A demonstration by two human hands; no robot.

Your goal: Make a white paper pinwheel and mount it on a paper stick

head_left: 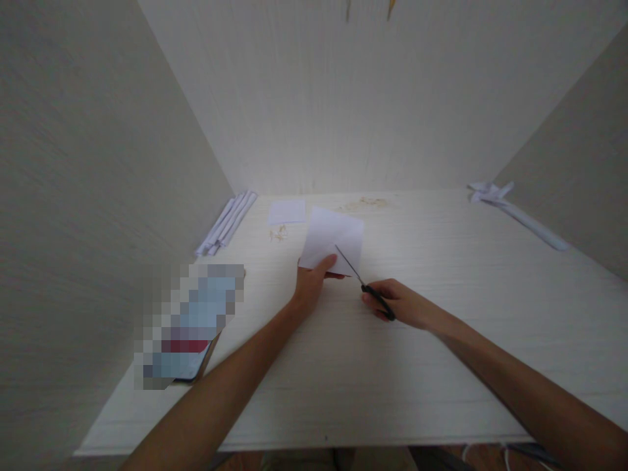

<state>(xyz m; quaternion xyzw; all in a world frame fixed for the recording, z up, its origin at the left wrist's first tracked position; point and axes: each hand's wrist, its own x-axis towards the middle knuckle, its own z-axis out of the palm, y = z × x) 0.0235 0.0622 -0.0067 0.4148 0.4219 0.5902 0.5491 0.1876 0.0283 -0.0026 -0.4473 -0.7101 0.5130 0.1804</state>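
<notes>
A white sheet of paper (336, 229) is held up off the table by my left hand (313, 280), thumb on top and fingers underneath. My right hand (392, 301) is wrapped round the black handles of a pair of scissors (377, 301). The blades point up and to the left, lying across the lower right part of the paper; whether they are open or closed is too small to tell. Behind the held sheet, a smaller piece of white paper (287, 211) lies flat on the table.
Small light-brown bits (279, 233) lie near the flat paper, and more scraps (373, 202) by the back wall. Rolled white papers (228, 222) rest at the left wall. A long white roll (530, 224) leans along the right wall. A blurred-out phone (199, 360) is at the left.
</notes>
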